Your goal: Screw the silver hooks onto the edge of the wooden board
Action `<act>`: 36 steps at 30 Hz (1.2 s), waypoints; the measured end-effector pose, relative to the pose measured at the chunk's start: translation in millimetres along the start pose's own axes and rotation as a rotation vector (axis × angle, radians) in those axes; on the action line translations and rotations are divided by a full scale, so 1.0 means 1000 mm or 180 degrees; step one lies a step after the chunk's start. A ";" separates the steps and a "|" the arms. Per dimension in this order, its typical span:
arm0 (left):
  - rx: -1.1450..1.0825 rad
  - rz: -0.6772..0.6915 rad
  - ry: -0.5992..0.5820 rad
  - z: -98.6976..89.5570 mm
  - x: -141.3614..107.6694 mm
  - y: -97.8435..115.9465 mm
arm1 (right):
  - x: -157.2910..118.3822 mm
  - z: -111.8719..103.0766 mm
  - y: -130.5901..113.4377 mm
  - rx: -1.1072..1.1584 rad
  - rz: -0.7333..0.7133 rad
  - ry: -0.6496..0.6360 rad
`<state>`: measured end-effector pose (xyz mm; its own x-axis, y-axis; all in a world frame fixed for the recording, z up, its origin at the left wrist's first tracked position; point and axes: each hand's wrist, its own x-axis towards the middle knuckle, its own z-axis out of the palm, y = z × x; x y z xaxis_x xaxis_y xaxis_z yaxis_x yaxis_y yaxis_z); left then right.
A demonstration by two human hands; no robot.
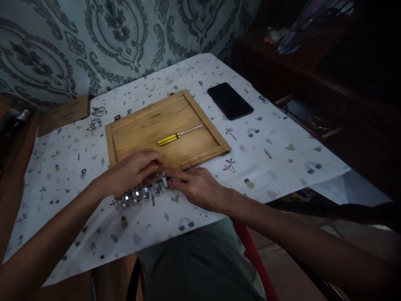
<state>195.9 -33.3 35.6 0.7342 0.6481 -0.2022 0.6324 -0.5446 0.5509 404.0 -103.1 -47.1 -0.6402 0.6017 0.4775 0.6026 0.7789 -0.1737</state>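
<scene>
A framed wooden panel (147, 121) lies flat on the table. Along its front edge is a row of several small, shiny metal clamp-like pieces (135, 195). My left hand (133, 169) is bent over this edge above the row, its fingers together and curled; what they hold, if anything, is hidden. At the right end of the row, my right hand (200, 186) has thumb and forefinger around the last metal piece (165, 180). A screwdriver (178, 136) with a yellow and black handle rests on the panel, beyond both hands.
A black phone (230, 101) lies right of the panel on the patterned white tablecloth (275, 154). Loose metal parts (95, 123) and a brown cardboard piece (67, 115) are at the back left. Behind the table is a patterned wall covering (115, 37).
</scene>
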 end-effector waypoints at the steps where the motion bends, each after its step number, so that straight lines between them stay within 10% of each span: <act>1: 0.0138 0.0028 0.0191 0.003 -0.005 0.004 | 0.000 0.000 0.000 -0.0005 -0.0003 0.0017; 13: 0.1452 0.0510 0.1170 0.040 -0.040 0.018 | -0.001 0.001 0.001 0.0088 -0.0044 0.0066; 36: 0.0941 0.0504 0.1181 0.041 -0.042 0.015 | -0.002 0.004 0.001 0.0086 -0.0076 0.0085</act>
<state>184.9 -90.9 19.3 0.7235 0.6617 0.1967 0.6027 -0.7444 0.2875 404.1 -102.8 -52.0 -0.6411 0.5783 0.5045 0.5739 0.7977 -0.1851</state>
